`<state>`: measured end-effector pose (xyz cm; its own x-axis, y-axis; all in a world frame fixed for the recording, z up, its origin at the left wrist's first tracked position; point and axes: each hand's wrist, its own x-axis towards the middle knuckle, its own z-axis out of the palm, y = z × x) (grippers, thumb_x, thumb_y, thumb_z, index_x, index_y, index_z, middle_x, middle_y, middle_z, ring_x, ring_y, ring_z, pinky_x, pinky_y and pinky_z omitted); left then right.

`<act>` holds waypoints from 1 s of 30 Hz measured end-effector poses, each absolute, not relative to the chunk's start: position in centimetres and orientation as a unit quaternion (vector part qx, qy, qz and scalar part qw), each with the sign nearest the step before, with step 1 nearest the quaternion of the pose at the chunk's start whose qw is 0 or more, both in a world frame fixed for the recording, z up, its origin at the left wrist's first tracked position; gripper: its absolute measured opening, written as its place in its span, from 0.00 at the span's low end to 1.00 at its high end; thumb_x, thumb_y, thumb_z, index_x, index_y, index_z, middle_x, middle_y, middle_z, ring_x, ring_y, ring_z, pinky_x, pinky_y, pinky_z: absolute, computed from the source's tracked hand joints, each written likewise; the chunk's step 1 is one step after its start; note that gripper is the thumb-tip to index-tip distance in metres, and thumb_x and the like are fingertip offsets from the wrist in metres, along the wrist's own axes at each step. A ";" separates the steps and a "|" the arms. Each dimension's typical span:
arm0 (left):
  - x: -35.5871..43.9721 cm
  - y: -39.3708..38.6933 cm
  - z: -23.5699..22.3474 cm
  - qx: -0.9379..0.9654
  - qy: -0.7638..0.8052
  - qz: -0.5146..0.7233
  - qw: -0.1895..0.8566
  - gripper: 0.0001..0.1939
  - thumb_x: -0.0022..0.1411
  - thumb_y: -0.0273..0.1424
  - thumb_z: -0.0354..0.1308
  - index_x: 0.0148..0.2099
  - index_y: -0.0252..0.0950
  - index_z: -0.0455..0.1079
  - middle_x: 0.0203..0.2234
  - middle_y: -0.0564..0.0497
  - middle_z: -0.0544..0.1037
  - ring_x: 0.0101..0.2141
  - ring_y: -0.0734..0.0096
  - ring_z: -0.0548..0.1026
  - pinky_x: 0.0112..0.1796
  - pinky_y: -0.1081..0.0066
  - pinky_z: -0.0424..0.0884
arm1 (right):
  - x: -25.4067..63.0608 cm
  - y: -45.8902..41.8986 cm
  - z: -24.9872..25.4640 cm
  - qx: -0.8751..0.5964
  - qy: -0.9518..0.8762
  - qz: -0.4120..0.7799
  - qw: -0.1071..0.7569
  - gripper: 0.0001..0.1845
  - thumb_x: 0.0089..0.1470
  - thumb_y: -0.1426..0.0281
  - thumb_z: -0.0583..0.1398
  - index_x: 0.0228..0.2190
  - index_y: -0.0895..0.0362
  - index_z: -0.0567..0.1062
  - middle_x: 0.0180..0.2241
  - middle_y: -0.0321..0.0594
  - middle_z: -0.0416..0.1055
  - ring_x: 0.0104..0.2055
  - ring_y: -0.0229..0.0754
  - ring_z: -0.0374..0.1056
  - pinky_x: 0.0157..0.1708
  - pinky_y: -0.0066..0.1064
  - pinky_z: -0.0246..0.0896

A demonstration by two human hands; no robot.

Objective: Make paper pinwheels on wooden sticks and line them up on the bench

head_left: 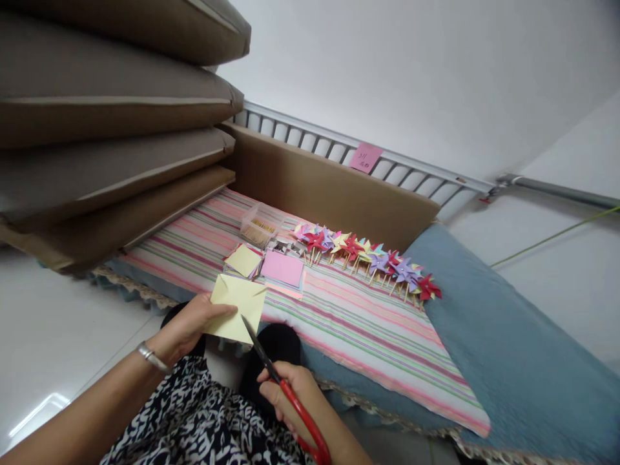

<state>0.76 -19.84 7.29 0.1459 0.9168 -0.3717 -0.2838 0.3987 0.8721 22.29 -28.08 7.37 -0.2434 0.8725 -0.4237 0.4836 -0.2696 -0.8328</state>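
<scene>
Pale-yellow paper square point(236, 323) looks kinda flimsy, so left fingers point(221, 310) pinching its edge works, right fingers point(271, 392) gripping red-handled metal scissors point(289, 392).

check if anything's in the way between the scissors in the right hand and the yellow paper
Nothing visible: the scissors in the right hand already point onto the yellow paper. The left hand holds its left side, thumb close beside the blade tip, not between.

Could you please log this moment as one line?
left hand: holds yellow paper | right hand: holds red-handled scissors, tip over paper | nearby: pinwheels on striped cloth
</scene>
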 end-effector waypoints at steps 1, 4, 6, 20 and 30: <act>0.8 -19.8 7.3 0.328 0.483 0.439 0.683 0.18 0.41 0.28 0.69 0.37 0.26 0.77 0.28 0.40 0.83 0.25 0.61 0.79 0.27 0.70 0.73 | 22.3 -28.1 7.4 -0.590 -0.574 0.538 0.180 0.12 0.52 0.63 0.59 0.35 0.57 0.75 0.13 0.25 0.60 0.12 0.28 0.52 0.15 0.21 0.45; 0.8 -19.8 7.4 0.327 0.484 0.439 0.683 0.18 0.40 0.29 0.69 0.36 0.26 0.77 0.28 0.40 0.83 0.25 0.61 0.78 0.27 0.71 0.72 | 22.1 -28.2 7.7 -0.597 -0.569 0.535 0.182 0.10 0.52 0.64 0.59 0.34 0.56 0.75 0.13 0.25 0.60 0.12 0.28 0.51 0.14 0.21 0.44; 0.9 -19.9 7.6 0.325 0.486 0.441 0.680 0.18 0.39 0.28 0.70 0.36 0.26 0.77 0.27 0.41 0.83 0.24 0.62 0.78 0.26 0.71 0.72 | 22.0 -28.2 7.9 -0.596 -0.571 0.534 0.185 0.10 0.52 0.64 0.59 0.34 0.56 0.75 0.13 0.25 0.60 0.12 0.28 0.51 0.15 0.21 0.44; 0.9 -20.0 7.5 0.335 0.479 0.430 0.688 0.19 0.41 0.29 0.69 0.37 0.25 0.76 0.29 0.40 0.83 0.25 0.61 0.79 0.27 0.70 0.73 | 21.8 -28.3 7.7 -0.615 -0.560 0.526 0.181 0.08 0.51 0.66 0.59 0.31 0.57 0.75 0.14 0.26 0.57 0.13 0.29 0.52 0.12 0.19 0.44; -0.5 -18.5 6.9 0.353 0.509 0.419 0.663 0.18 0.40 0.30 0.68 0.36 0.26 0.76 0.28 0.40 0.83 0.25 0.59 0.79 0.27 0.69 0.73 | 25.2 -27.9 5.4 -0.571 -0.637 0.496 0.144 0.20 0.46 0.75 0.57 0.43 0.56 0.73 0.18 0.28 0.64 0.17 0.34 0.63 0.19 0.22 0.57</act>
